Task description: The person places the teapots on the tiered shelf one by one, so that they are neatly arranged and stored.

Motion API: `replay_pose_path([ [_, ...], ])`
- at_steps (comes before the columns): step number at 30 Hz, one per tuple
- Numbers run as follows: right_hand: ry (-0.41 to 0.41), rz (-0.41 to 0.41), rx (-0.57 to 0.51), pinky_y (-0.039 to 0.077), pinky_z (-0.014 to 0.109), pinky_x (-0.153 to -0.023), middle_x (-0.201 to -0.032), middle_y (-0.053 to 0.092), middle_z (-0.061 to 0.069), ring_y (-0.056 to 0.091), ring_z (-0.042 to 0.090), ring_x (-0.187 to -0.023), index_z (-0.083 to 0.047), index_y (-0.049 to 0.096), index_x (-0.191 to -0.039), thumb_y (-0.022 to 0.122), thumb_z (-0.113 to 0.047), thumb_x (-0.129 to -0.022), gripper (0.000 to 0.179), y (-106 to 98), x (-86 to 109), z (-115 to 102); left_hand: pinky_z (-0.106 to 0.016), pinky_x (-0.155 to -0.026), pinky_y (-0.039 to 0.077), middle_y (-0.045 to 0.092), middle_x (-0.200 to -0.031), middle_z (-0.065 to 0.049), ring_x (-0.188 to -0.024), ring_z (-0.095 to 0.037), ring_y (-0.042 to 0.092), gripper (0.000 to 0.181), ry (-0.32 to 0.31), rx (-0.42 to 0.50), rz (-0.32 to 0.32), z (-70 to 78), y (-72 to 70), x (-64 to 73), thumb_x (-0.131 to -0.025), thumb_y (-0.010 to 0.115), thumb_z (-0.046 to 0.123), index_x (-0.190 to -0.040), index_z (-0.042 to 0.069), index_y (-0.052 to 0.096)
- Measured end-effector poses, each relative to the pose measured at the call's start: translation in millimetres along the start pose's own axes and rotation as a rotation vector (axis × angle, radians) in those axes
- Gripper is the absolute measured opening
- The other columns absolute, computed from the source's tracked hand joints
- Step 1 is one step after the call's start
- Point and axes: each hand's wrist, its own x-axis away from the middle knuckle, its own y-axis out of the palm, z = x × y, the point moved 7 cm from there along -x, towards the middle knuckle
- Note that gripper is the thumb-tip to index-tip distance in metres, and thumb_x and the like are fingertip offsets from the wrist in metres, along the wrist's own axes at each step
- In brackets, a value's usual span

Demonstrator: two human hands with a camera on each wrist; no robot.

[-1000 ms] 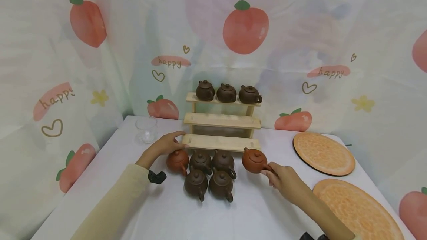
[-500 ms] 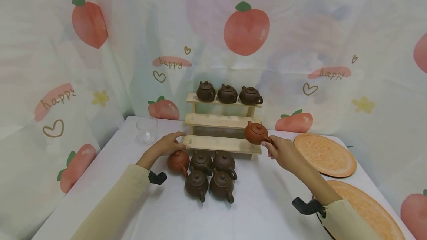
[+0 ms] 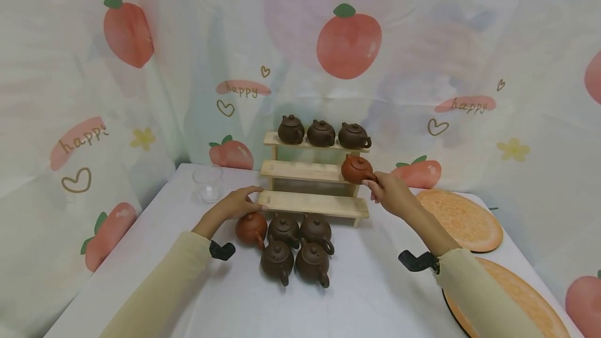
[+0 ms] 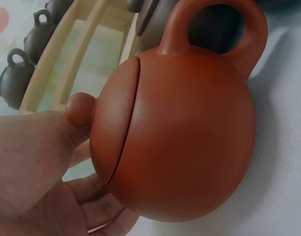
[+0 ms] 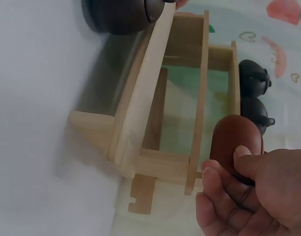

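My right hand (image 3: 393, 193) pinches the handle of a reddish clay teapot (image 3: 356, 170) at the right end of the middle shelf of a three-tier wooden display stand (image 3: 307, 201). I cannot tell whether its base touches the shelf. In the right wrist view, thumb and fingers close on this teapot (image 5: 236, 140). My left hand (image 3: 233, 204) grips the left end of the bottom shelf between thumb and forefinger. Just in front of it, on the table, sits another reddish teapot (image 3: 251, 227), which hides part of that hand in the left wrist view.
Several dark brown teapots, one of them this teapot (image 3: 312, 262), stand close together before the stand. Three more line the top shelf, including a middle one (image 3: 321, 133). A clear glass vessel (image 3: 208, 184) is at back left; two round orange mats, such as the far mat (image 3: 462, 218), lie at right.
My right hand has raised the reddish teapot from the front right of the stand, past the bottom shelf, to the middle shelf's right end. The left hand has stayed in place.
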Motion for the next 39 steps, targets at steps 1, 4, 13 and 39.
replay_pose_path([
  [1,0.006,-0.003,-0.002,0.044,0.033,-0.059,-0.067,0.063,0.005,0.055,0.017,-0.060,-0.003,0.061,-0.085,0.060,-0.016,-0.109,0.027,1,-2.9,1,-0.037,-0.078,0.052,0.070,-0.099,-0.012,-0.088,-0.022,0.064,0.067,-0.003,0.000,0.000,-0.2,0.1,0.1,-0.098,0.075,0.036,-0.155,0.008,0.052],
  [4,0.020,-0.019,-0.018,0.044,0.034,-0.060,-0.069,0.063,0.007,0.056,0.018,-0.061,-0.002,0.061,-0.086,0.057,-0.017,-0.110,0.029,2,-10.3,2,-0.037,-0.077,0.051,0.070,-0.097,-0.011,-0.087,-0.022,0.064,0.066,-0.001,0.002,0.000,0.0,0.2,0.1,-0.099,0.075,0.035,-0.155,0.008,0.052],
  [13,0.051,-0.044,0.011,0.044,0.034,-0.059,-0.068,0.064,0.004,0.055,0.018,-0.060,-0.002,0.062,-0.087,0.058,-0.019,-0.110,0.029,6,-19.2,7,-0.042,-0.087,0.053,0.074,-0.096,-0.010,-0.094,-0.023,0.069,0.068,0.013,0.019,-0.005,0.5,0.2,0.4,-0.099,0.075,0.037,-0.156,0.008,0.050],
  [39,0.152,-0.074,-0.044,0.046,0.034,-0.060,-0.076,0.071,0.012,0.066,0.020,-0.066,0.001,0.065,-0.095,0.061,-0.030,-0.109,0.034,10,-17.0,19,-0.043,-0.089,0.053,0.073,-0.098,-0.010,-0.096,-0.023,0.068,0.068,0.009,0.028,-0.013,0.1,-1.2,0.6,-0.100,0.074,0.037,-0.157,0.010,0.049],
])
